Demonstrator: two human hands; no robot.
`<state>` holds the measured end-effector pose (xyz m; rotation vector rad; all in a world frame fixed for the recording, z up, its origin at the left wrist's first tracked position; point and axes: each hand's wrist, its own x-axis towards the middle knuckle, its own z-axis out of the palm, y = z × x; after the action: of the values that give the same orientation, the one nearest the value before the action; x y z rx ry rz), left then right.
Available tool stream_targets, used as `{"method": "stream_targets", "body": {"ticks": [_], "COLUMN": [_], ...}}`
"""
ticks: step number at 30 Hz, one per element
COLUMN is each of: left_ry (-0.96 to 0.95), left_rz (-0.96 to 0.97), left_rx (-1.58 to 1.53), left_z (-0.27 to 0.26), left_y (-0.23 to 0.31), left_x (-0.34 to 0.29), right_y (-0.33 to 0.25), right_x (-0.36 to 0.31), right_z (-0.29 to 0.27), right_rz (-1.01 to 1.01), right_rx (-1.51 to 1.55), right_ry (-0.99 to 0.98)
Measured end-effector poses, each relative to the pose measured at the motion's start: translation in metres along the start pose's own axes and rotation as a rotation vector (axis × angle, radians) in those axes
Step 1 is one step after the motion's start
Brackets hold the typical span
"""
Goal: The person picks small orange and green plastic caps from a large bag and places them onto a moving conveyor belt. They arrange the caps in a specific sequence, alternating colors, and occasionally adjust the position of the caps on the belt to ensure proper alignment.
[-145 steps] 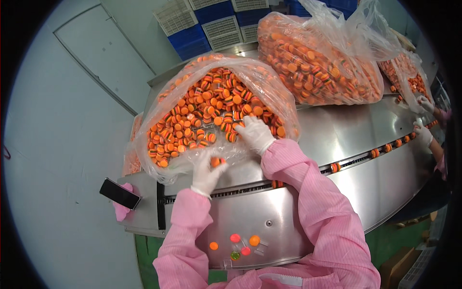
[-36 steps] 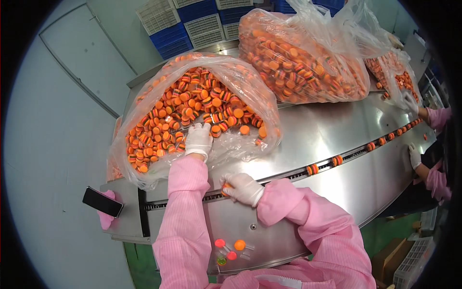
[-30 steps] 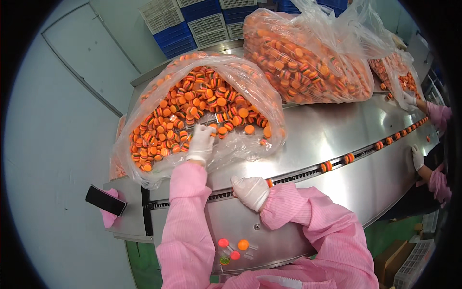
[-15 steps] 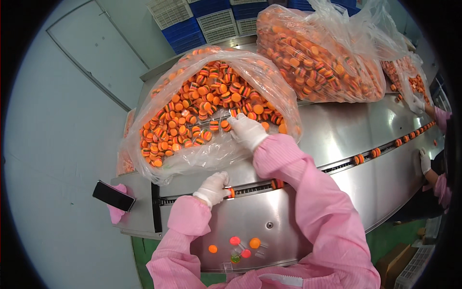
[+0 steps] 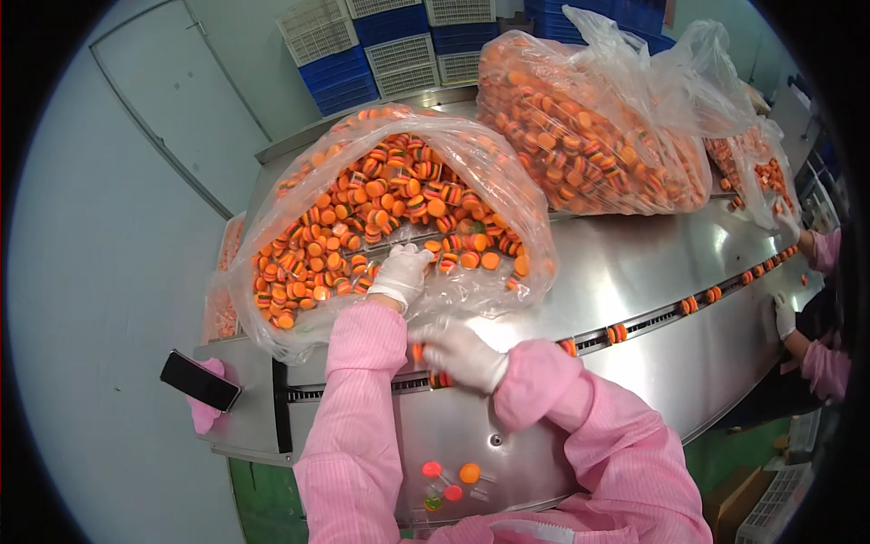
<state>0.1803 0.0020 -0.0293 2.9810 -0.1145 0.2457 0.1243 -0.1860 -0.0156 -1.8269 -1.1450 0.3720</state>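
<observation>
A large clear plastic bag (image 5: 471, 304) lies with its mouth towards me, full of round layered candies (image 5: 340, 218) in orange, pink and green. My left hand (image 5: 401, 275), in a white glove, reaches into the bag mouth with its fingers curled together among the candies; what they hold is hidden. My right hand (image 5: 467, 355), gloved and smeared by motion, hovers over the narrow conveyor chain (image 5: 410, 384), with a layered candy (image 5: 417, 352) at its fingertips. Another candy (image 5: 440, 379) sits on the chain just beneath it.
More candies (image 5: 616, 333) ride the chain to the right. A second full bag (image 5: 589, 136) stands behind. Loose coloured pieces (image 5: 453, 492) lie on the near metal surface. A phone (image 5: 199, 381) rests at left. At right, a co-worker's gloved hand (image 5: 784, 315) is near the chain.
My right hand has come out of the bag, down and left to the chain. My left hand has left the chain and gone up into the bag. The view has shifted slightly.
</observation>
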Motion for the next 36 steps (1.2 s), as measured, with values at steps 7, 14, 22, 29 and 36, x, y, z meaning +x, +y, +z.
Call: {"method": "stream_targets", "body": {"ticks": [7,14,22,29,36], "left_ry": [-0.116,0.301,-0.177,0.187,0.293], "left_rz": [-0.036,-0.222,-0.598,-0.155,-0.081], "left_rx": [-0.091,-0.787,-0.997,-0.341,-0.303], "left_z": [-0.019,-0.042,-0.036,-0.027,-0.020], "left_y": [0.025,0.004,0.074,0.071,0.005], "left_x": [-0.014,-0.066,-0.149,-0.135,-0.018], "right_y": [0.000,0.013,0.054,0.031,-0.022], "right_x": [-0.028,0.012,0.087,0.049,-0.012], "right_z": [0.037,-0.011,-0.033,-0.054,0.026], "right_rz": [0.090,-0.259,0.380,-0.088,-0.463], "right_rx": [-0.509,-0.671,-0.839,-0.700,-0.601], "right_ry": [-0.020,0.316,0.258,0.434,-0.084]}}
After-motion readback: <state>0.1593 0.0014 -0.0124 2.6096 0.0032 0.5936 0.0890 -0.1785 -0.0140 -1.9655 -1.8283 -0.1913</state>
